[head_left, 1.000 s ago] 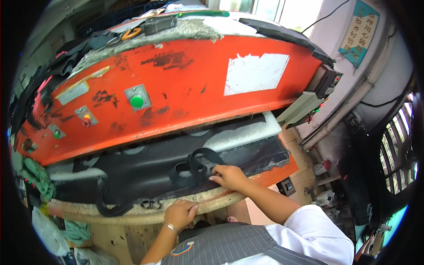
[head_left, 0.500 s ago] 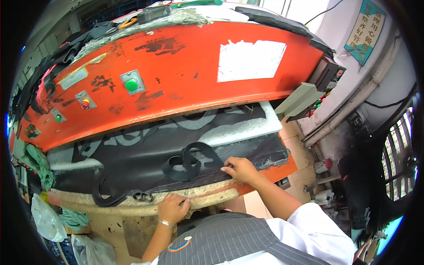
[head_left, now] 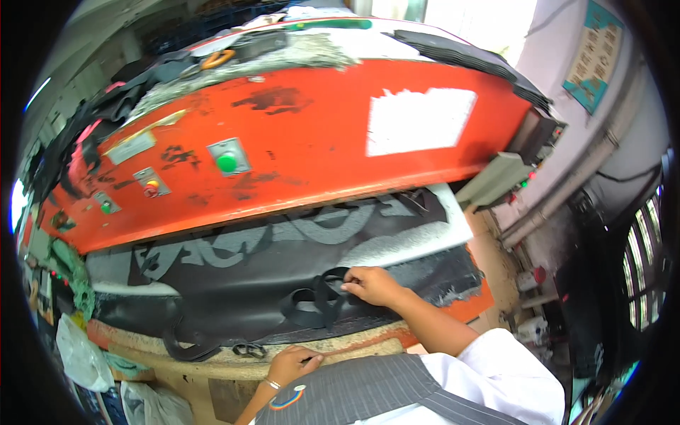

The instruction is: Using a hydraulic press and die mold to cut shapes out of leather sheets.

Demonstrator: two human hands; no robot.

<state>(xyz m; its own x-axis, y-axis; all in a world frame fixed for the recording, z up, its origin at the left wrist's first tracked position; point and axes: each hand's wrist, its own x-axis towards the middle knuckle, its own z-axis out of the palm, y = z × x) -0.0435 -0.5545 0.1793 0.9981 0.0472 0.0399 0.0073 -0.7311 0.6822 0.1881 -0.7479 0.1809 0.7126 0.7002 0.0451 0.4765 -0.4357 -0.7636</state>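
A black sheet [head_left: 241,297] with curved cut-outs in its far part lies on the machine's bed, under the red front. Loops of curved black strip [head_left: 306,316] lie on its near right part. My right hand [head_left: 374,286] has its fingers pinched on the upper edge of these loops. My left hand [head_left: 292,365] is closed at the bed's near edge; a small dark thing shows between thumb and fingers, too small to name. Another curved black strip [head_left: 185,350] hangs over the near edge, with a small black ring-shaped scrap [head_left: 249,350] beside it.
The red machine beam [head_left: 312,134] spans the bed and carries a green button [head_left: 227,163] and a red button [head_left: 151,189]. A worn pale padded edge [head_left: 340,354] runs along the front. Plastic bags [head_left: 81,354] stand at the lower left, a grey control box [head_left: 499,177] at the right.
My right hand has moved left onto the strip loops, whose top right part is now drawn in under its fingers. The whole view has shifted a little. My left hand stays by the near edge.
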